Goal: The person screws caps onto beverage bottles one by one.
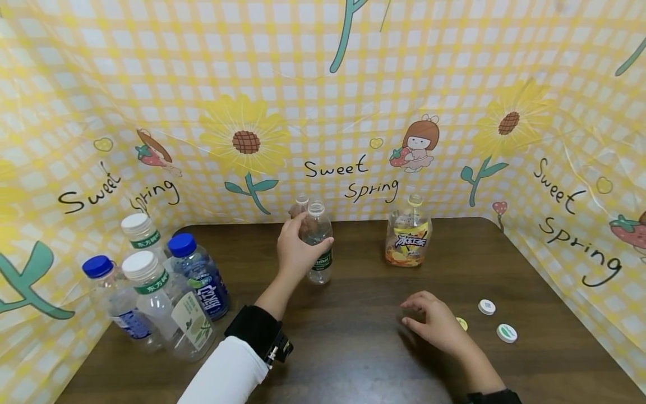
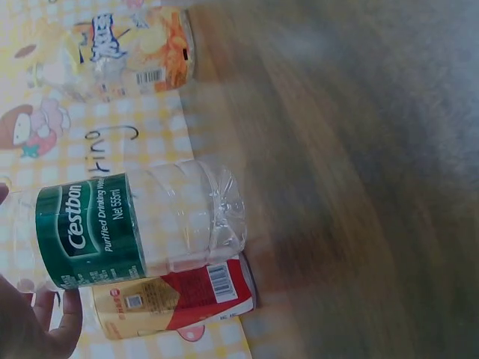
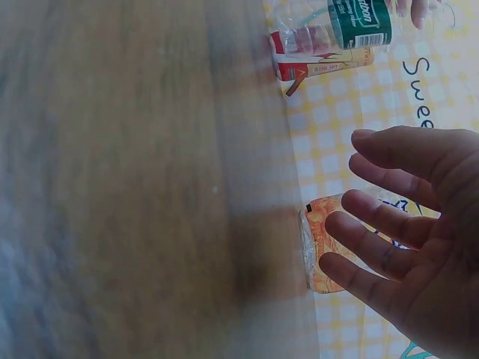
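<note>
My left hand holds a clear plastic water bottle upright by its upper part, thumb on one side and fingers on the other. A green label wraps its middle, and its neck has no cap. Right behind it stands a second uncapped bottle with a red and gold label, mostly hidden in the head view. My right hand hovers over the table with its fingers spread and nothing in them. Beside it lie a yellow cap and two white caps, one nearer and one farther.
An uncapped iced tea bottle stands at the back right. Several capped bottles cluster on the left, among them a blue-labelled one and a white-capped one. A checked yellow cloth hangs behind the brown table.
</note>
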Demonstrator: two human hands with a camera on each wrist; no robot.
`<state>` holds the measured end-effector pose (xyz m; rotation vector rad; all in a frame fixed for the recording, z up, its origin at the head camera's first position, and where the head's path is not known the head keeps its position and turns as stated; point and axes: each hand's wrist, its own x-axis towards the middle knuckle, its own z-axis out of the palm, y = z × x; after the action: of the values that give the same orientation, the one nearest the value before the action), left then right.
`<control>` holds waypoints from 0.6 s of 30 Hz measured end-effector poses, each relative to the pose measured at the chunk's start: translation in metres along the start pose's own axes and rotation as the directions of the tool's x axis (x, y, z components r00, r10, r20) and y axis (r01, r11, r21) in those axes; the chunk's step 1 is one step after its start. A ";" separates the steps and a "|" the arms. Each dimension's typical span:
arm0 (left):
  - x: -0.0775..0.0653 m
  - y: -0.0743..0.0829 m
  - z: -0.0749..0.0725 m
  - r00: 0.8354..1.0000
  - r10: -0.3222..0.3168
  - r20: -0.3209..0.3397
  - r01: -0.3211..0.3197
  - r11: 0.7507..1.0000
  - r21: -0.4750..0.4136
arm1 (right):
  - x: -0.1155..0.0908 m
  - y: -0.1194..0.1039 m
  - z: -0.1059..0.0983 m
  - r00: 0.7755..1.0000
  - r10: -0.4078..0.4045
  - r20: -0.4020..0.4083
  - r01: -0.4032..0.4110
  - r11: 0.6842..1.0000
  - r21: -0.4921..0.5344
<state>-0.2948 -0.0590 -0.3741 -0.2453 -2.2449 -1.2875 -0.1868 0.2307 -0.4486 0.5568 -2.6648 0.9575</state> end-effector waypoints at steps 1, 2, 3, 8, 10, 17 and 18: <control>-0.002 0.000 -0.001 1.000 0.004 0.004 -0.004 1.000 -0.004 | 0.000 0.000 0.000 1.000 0.000 0.001 0.000 1.000 0.000; -0.004 0.001 -0.001 1.000 0.007 0.008 -0.007 1.000 -0.010 | -0.001 0.000 0.000 1.000 0.000 0.000 0.000 1.000 0.000; -0.006 0.001 -0.002 1.000 0.012 0.012 -0.012 1.000 -0.013 | -0.001 0.000 0.000 1.000 0.000 -0.001 0.000 1.000 0.001; -0.015 0.006 -0.005 0.999 0.024 0.027 -0.023 0.999 -0.041 | -0.001 0.000 0.000 1.000 -0.014 -0.012 0.014 1.000 -0.001; -0.019 0.007 -0.005 0.999 0.021 0.034 -0.019 0.999 -0.050 | 0.000 0.000 0.001 1.000 -0.023 -0.015 0.023 1.000 -0.002; -0.036 0.014 -0.010 0.996 0.027 0.079 -0.021 0.997 -0.072 | 0.000 0.000 0.001 1.000 -0.024 -0.004 0.024 1.000 0.006; -0.039 0.015 -0.010 0.996 0.031 0.086 -0.024 0.997 -0.078 | 0.000 0.000 0.001 1.000 -0.021 -0.001 0.021 1.000 0.007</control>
<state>-0.2526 -0.0560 -0.3796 -0.3664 -2.2585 -1.3752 -0.1871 0.2299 -0.4486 0.5849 -2.6501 0.9614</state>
